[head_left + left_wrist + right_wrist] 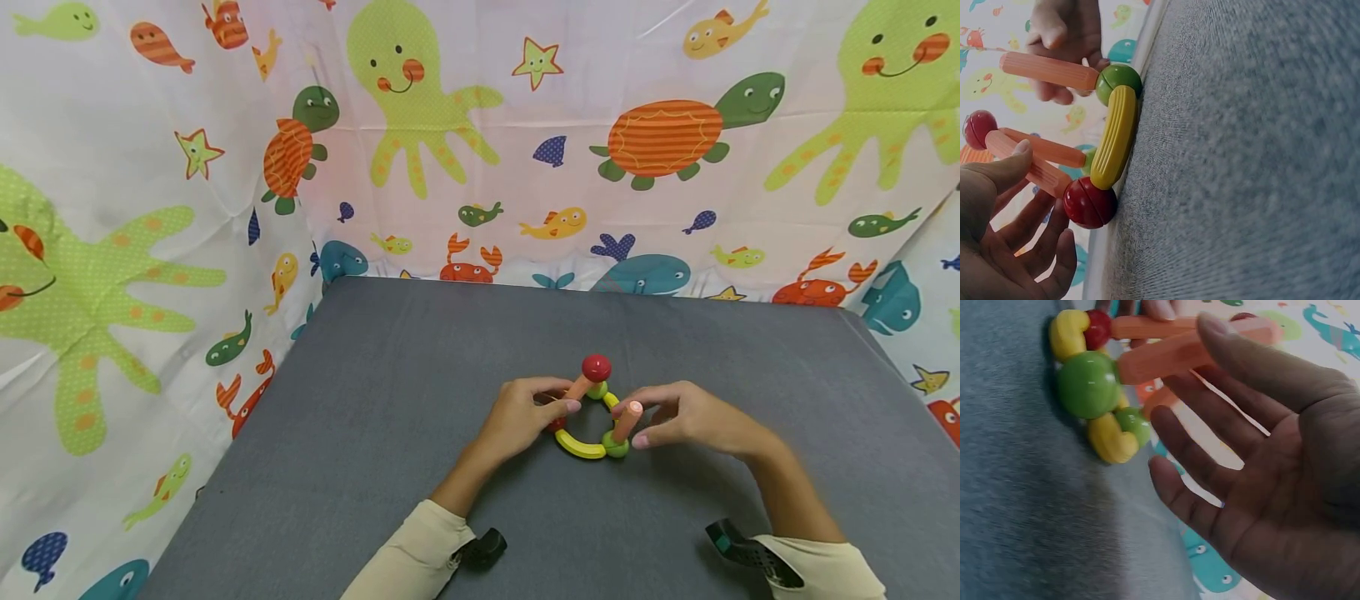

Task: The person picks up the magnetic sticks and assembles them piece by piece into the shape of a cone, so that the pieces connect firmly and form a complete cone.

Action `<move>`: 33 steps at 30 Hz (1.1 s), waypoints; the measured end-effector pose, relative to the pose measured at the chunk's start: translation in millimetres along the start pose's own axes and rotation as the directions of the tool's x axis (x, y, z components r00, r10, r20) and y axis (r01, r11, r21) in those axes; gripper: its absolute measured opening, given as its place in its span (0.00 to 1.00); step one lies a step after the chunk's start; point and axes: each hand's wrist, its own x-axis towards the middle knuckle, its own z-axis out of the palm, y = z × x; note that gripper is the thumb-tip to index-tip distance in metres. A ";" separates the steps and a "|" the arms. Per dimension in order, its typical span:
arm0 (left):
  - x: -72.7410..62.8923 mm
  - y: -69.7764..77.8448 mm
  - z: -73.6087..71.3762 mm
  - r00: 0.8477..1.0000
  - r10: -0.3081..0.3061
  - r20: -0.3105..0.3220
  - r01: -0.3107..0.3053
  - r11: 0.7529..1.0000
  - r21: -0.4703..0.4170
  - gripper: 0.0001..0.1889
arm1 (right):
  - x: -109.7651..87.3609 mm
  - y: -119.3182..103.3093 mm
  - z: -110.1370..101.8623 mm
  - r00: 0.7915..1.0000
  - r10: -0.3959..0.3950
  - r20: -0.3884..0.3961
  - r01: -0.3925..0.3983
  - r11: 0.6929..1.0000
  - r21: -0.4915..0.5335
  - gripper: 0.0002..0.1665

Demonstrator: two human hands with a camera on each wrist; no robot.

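On the table stands a ring-shaped building toy of curved yellow pieces (580, 446), green balls (615, 444) and red balls, with orange sticks rising from the balls. My left hand (521, 415) pinches one orange stick (1029, 164) between thumb and fingers, above a red ball (1090, 202) at the ring's left. Behind it, another orange stick carries a red ball (596, 367) on top. My right hand (686, 417) is beside the orange stick (627, 422) at the ring's right; its fingers are spread and loosely bent, and the thumb overlaps that stick in the right wrist view.
The ring rests on a grey table (420, 358). Behind and at the sides hangs a white cloth (465, 75) printed with sea animals. Dark wrist cameras sit at both sleeves, the left camera (483, 550) close to the tabletop.
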 end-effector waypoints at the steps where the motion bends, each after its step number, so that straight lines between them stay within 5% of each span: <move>1: -0.1 0.4 -0.1 1.000 -0.001 0.000 0.001 1.000 0.000 0.16 | 1.8 2.0 2.0 1.000 -0.005 0.020 0.005 1.000 0.008 0.19; 6: 0.3 0.3 0.1 1.000 0.000 0.006 0.000 1.000 -0.005 0.15 | 8.2 9.6 8.7 0.998 -0.057 0.036 0.056 0.998 0.027 0.16; 17: 0.8 -1.1 1.9 1.000 0.021 0.007 -0.022 0.999 0.037 0.17 | 12.5 8.1 13.6 0.982 -0.006 -0.188 -0.018 0.992 -0.127 0.15; 33: -0.9 -0.7 4.0 0.999 0.024 0.033 -0.024 1.000 0.006 0.17 | 16.8 5.5 19.1 0.980 -0.017 -0.200 -0.011 0.990 -0.140 0.17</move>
